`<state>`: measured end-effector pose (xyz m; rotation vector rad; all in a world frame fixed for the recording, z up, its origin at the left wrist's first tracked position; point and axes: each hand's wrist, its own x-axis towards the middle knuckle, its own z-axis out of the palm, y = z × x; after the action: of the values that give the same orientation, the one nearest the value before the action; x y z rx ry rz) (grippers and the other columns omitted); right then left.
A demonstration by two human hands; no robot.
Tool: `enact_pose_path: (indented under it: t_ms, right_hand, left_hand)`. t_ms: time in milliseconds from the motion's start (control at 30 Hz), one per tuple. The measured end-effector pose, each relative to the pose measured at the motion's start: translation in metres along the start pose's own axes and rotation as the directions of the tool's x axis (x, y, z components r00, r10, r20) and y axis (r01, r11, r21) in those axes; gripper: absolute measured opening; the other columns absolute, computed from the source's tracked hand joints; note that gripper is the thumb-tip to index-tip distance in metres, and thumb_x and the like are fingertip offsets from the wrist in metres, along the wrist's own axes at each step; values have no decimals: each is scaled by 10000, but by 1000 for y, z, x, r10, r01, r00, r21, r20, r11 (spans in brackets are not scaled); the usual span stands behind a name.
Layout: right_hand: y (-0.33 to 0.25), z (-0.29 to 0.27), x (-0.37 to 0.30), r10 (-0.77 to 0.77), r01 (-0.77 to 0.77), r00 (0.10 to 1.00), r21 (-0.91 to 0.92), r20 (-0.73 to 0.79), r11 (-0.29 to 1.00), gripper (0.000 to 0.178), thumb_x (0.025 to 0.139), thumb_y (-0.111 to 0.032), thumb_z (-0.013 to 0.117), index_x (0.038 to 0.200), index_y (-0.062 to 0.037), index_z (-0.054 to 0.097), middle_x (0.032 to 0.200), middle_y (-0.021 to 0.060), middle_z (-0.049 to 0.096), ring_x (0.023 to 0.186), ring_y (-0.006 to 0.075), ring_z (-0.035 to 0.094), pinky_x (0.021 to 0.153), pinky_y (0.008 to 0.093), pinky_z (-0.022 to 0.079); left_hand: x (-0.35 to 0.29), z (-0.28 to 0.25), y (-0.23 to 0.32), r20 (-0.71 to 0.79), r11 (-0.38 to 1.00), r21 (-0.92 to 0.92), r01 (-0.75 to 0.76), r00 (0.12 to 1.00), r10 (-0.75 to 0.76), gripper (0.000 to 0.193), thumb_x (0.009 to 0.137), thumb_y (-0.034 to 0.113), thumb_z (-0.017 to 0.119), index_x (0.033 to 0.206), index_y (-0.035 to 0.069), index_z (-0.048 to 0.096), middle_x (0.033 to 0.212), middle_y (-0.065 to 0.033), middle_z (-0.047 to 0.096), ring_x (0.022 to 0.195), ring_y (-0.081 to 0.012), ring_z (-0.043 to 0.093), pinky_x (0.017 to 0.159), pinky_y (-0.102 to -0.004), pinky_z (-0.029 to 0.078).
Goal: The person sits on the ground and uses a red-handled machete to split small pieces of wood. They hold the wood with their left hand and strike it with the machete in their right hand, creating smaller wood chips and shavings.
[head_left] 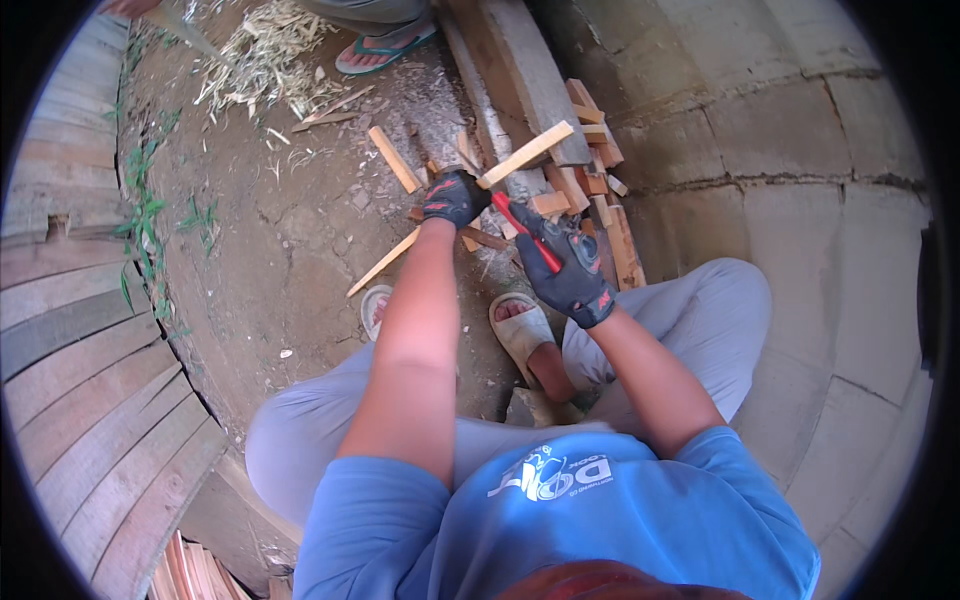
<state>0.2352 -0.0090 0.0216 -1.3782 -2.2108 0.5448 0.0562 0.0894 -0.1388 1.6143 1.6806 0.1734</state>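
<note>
Both my hands wear black gloves with red marks and work close together in front of my feet. My left hand is closed around a pale wooden stick, which juts out to the upper right. Another pale length shows below the left wrist; whether it is the same stick, I cannot tell. My right hand grips a red-handled tool, its far end beside the stick and the left glove. The tool's working end is too unclear to name. A loose wood piece lies just beyond the left hand.
A thick timber beam lies ahead, with several cut wood blocks beside it. Wood shavings are heaped at the far left, near another person's sandaled foot. A block wall stands right; wooden boards line the left.
</note>
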Motion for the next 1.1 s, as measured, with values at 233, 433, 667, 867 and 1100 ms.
enact_pose_path:
  t_ms: [233,433,667,867,1100]
  right_hand:
    - [-30,-92,-111,-16,34,994,-170,106,985,465,971,-157,696,1432,-102,668,956,138,772,722,305,724,665,406,572]
    - [-63,-143,-125,66,-53,991,-107,120,993,407,968,-186,711,1372,-135,694,946,69,767,662,257,693,592,364,543]
    - [-16,-17,-8,196,-185,976,-106,96,977,386,988,-175,647,1370,-135,683,1146,159,757,726,305,722,656,448,572]
    - [-38,26,-9,10,-7,999,64,-48,998,459,1000,-178,613,1459,-154,619,1128,211,750,893,368,739,787,470,593]
    - [-9,-36,-15,102,-111,991,108,86,988,476,1016,-243,630,1486,-169,618,1193,222,743,995,390,737,851,482,585]
  left_hand:
    - [37,20,-26,130,972,104,-210,972,196,478,867,447,744,1140,57,787,1213,-230,741,1147,-412,705,988,-515,565]
    - [27,21,-25,41,976,113,-187,982,183,362,928,328,663,1128,45,767,1166,-263,740,1102,-430,716,935,-515,580]
    - [-6,0,19,38,999,9,34,999,-34,505,887,449,730,1216,67,759,1240,-252,728,1173,-445,692,984,-510,572]
    - [40,39,-65,-38,991,-126,-46,998,41,455,890,347,759,1261,86,727,1298,-242,714,1214,-431,684,998,-512,569]
    - [-22,34,15,-339,993,102,54,941,-16,325,854,372,770,968,69,792,923,-210,768,896,-408,762,816,-521,601]
